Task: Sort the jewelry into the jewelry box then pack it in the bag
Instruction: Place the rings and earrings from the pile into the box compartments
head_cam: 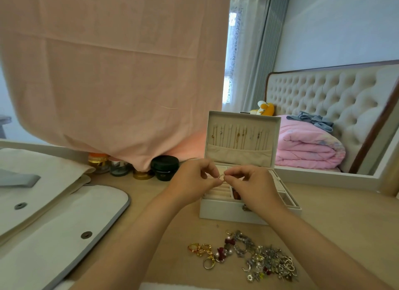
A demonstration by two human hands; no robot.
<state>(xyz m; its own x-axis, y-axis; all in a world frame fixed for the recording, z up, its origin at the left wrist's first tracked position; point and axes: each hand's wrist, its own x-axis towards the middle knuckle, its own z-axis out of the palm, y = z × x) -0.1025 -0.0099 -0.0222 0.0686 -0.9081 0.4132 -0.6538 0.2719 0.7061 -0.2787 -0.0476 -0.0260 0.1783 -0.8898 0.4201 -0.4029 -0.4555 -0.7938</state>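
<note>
Above the open jewelry box (237, 214), toward the back edge of the desk (336, 214), the left hand (194, 182) and right hand (251, 187) both pinched one small ring (222, 177) between curled fingers. Loose jewelry (257, 254) lay heaped near the front edge, and the bag (54, 216) lay at the left edge.

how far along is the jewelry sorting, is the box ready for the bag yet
Not yet. Done: necklaces hang in the open lid of the jewelry box. In hand: the left hand and right hand together pinch a small ring-like piece above the box. Left: a pile of jewelry lies on the table, the box is open, and the bag lies to its left without it.
</note>
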